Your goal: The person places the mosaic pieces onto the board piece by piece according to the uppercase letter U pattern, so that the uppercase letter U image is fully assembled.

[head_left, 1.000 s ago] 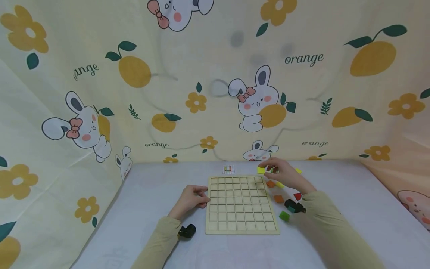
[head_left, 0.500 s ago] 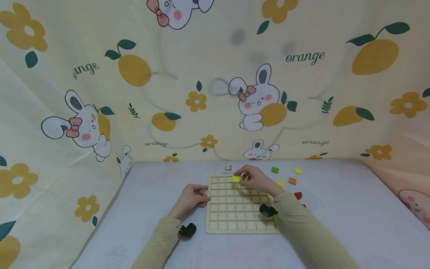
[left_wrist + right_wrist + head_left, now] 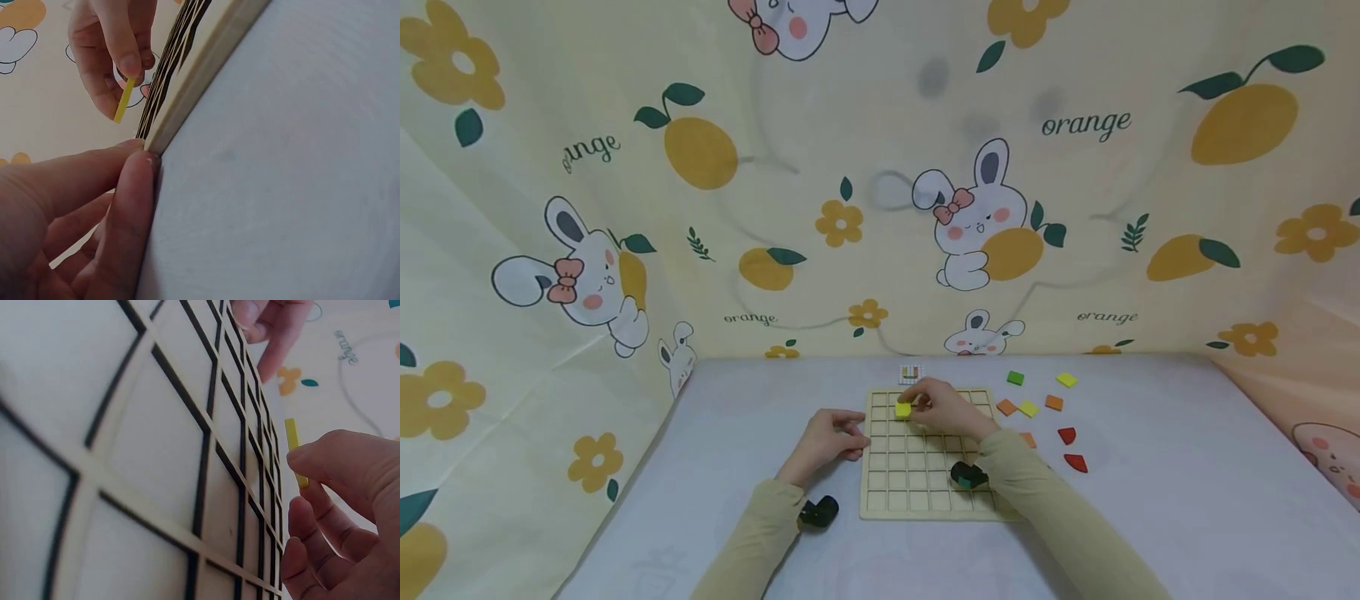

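A wooden grid board with square cells lies flat on the table. My left hand is at its left edge; in the left wrist view, thumb and forefinger meet on the board's rim. My right hand pinches a yellow square tile over the upper left cells. The right wrist view shows that tile edge-on between thumb and finger, apart from the grid. A small card with a coloured pattern lies behind the board, its lower part close to the right hand.
Right of the board lie loose pieces: a green tile, yellow tiles, orange tiles and red rounded pieces. The right forearm covers part of the board's lower right. A patterned cloth hangs behind the table.
The right hand has carried the yellow tile left from beside the board's upper right corner to above its upper left cells. The left hand has stayed at the edge.
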The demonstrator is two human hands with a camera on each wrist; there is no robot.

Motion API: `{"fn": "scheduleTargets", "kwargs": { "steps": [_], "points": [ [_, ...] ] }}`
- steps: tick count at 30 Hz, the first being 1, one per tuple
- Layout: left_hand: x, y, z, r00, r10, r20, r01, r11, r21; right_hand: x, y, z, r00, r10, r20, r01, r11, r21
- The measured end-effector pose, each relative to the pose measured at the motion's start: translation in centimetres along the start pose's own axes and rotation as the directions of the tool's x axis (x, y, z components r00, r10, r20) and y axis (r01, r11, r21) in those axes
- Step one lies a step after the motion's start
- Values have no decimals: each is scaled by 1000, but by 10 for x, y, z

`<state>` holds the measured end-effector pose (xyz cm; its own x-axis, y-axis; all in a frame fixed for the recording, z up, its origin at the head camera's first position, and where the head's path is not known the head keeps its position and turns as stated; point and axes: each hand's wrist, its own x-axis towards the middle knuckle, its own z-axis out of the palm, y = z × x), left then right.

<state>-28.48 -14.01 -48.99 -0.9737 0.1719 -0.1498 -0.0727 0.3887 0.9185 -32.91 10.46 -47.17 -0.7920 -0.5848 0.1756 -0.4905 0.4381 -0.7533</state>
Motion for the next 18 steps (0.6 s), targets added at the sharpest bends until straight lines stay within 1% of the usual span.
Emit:
{"fn": "scheduleTargets", "kwargs": {
  "steps": [6,12,18],
  "points": [
    [0,0,1,1000,-21,-6,21,1000,3,4,2,7,1000,5,-16,-6,1000,-28],
    [1,0,1,999,-44,-18,44,999,-2,10,5,11,999,50,-17,-50,998,-43],
    [0,0,0,1000,-10,-1,10,1000,-7,13,7,13,998,67,-22,-68,996,-59]
  ]
}}
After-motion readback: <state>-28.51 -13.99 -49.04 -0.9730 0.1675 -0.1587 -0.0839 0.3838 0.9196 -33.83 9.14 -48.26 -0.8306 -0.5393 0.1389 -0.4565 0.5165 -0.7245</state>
